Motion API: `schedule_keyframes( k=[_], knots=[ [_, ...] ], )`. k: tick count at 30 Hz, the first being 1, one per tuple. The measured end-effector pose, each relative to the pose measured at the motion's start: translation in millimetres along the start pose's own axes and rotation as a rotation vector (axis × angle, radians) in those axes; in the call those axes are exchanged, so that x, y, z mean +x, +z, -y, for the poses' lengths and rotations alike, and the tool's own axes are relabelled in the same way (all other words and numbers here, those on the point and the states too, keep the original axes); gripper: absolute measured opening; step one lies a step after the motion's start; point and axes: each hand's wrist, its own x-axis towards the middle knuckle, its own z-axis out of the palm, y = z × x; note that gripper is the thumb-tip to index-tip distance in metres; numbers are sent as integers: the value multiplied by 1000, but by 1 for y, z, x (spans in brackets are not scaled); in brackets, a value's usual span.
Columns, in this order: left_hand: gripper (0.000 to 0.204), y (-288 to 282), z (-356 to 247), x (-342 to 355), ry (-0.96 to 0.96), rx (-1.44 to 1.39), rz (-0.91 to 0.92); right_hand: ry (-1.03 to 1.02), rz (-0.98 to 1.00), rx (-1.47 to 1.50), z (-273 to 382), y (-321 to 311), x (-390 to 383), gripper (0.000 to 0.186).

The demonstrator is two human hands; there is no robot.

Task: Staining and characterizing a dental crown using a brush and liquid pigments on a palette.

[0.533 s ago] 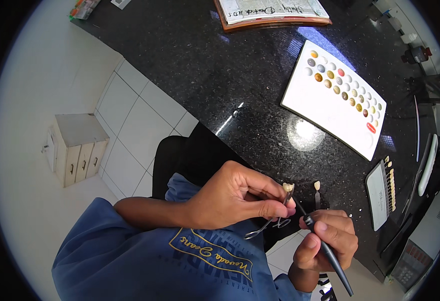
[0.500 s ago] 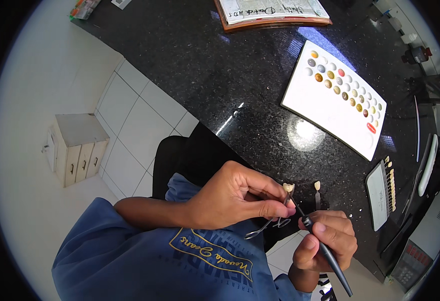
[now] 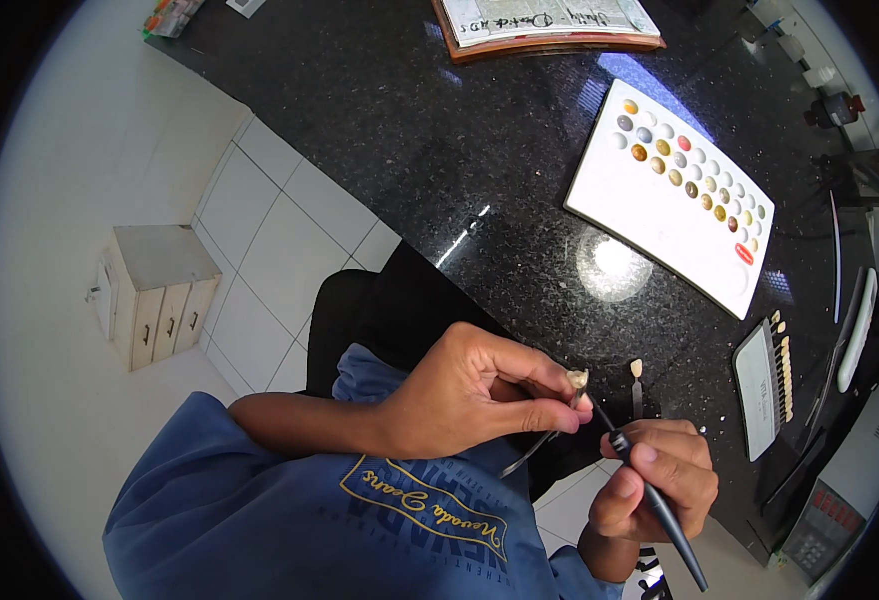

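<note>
My left hand (image 3: 474, 395) pinches steel locking forceps (image 3: 519, 462) whose upper end holds a small tooth-shaped crown (image 3: 577, 378). The fingers hide part of the handles. My right hand (image 3: 659, 480) grips a dark pen-like brush (image 3: 669, 515), slanting up so that its thin front end lies at my left fingertips, just below the crown; whether the tip touches it I cannot tell. Beside them on the dark counter is a single cream tooth shade tab (image 3: 636, 369) on a metal stem. The white palette (image 3: 639, 220) with several coloured wells lies beyond my hands.
A shade guide (image 3: 756, 390) with a row of tooth tabs lies right of my hands, near a grey appliance (image 3: 864, 440). A paper-covered board (image 3: 549, 25) lies at the counter's far side. A white drawer cabinet (image 3: 159, 295) stands on the tiled floor at left.
The forceps and crown have turned slightly in my left fingers, so the looped handles show less. Both hands have shifted very slightly to the right in the picture, still holding the same things.
</note>
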Motion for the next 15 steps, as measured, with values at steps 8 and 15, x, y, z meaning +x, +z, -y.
schedule_keyframes(
  k=[8,15],
  knots=[
    [14,0,0,-1,0,30,-5,-65,59,-51,-2,0,3,18],
    [15,0,1,-1,8,17,-9,-7,25,-28,0,-2,-5,19]
  ],
)
